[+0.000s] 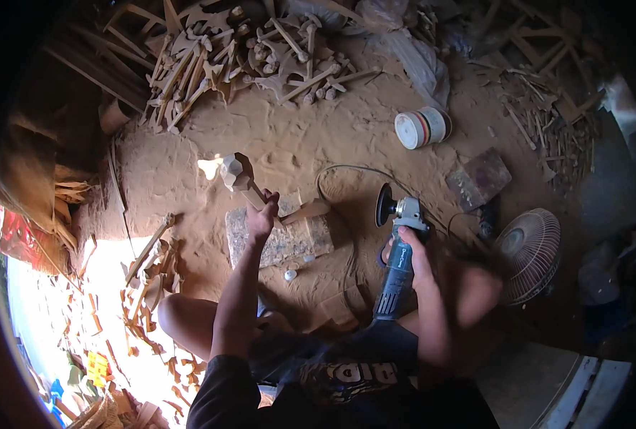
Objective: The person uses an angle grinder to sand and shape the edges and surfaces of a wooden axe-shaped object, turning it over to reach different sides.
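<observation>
My left hand (263, 219) is wrapped around the handle of a carved wooden piece (236, 171) with a faceted, knob-like head, which points up and away from me. Below that hand sits a worn, speckled block (250, 242) on the dusty ground. In my right hand (412, 247) is a blue-grey angle grinder (395, 279), gripped near its metal gear head. The grinder's round dark disc (384, 205) stands nearly edge-on, facing left, apart from the wooden piece. Whether the disc is spinning I cannot tell.
Rough wooden offcuts (196, 68) are heaped at the far side, with more scraps (150, 279) at left. A white tub (422, 129) lies tipped over. At right are a squarish block (479, 179) and a fan (529, 256). A cable (361, 168) curves across the dust.
</observation>
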`<move>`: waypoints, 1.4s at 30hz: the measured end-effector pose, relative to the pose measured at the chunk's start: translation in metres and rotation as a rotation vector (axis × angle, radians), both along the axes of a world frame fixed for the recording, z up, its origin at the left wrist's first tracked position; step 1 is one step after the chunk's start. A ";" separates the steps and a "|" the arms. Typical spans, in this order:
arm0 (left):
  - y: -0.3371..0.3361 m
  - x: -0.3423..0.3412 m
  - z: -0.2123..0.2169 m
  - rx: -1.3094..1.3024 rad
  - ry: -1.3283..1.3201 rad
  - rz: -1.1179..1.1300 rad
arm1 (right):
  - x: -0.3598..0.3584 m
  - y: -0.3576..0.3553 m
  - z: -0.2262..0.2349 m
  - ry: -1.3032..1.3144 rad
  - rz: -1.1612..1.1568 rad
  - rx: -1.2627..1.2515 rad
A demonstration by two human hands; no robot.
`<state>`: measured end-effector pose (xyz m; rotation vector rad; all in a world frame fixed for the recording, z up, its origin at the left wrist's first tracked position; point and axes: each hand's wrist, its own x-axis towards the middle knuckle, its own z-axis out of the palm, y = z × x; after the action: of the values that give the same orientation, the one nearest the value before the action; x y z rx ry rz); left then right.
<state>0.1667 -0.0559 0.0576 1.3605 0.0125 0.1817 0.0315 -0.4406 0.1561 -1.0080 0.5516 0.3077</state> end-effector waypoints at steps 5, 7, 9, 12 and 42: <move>-0.031 -0.009 -0.020 -0.263 0.019 0.143 | 0.000 0.007 -0.046 -0.016 -0.049 -0.253; -0.023 -0.014 -0.027 -0.216 0.010 0.135 | 0.001 0.033 -0.010 -0.076 -0.003 -0.463; -0.029 -0.017 -0.035 -0.158 -0.026 0.088 | 0.007 0.037 0.009 -0.123 0.139 -0.693; -0.039 -0.018 -0.048 -0.133 -0.084 0.028 | 0.020 0.047 0.018 -0.140 0.278 -0.663; -0.035 -0.002 -0.041 0.049 -0.049 -0.104 | 0.022 -0.004 -0.152 0.263 0.294 -0.284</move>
<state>0.1652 -0.0906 0.0170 1.4017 -0.1043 0.1286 0.0533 -0.4447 0.0040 -1.3377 0.6980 0.6425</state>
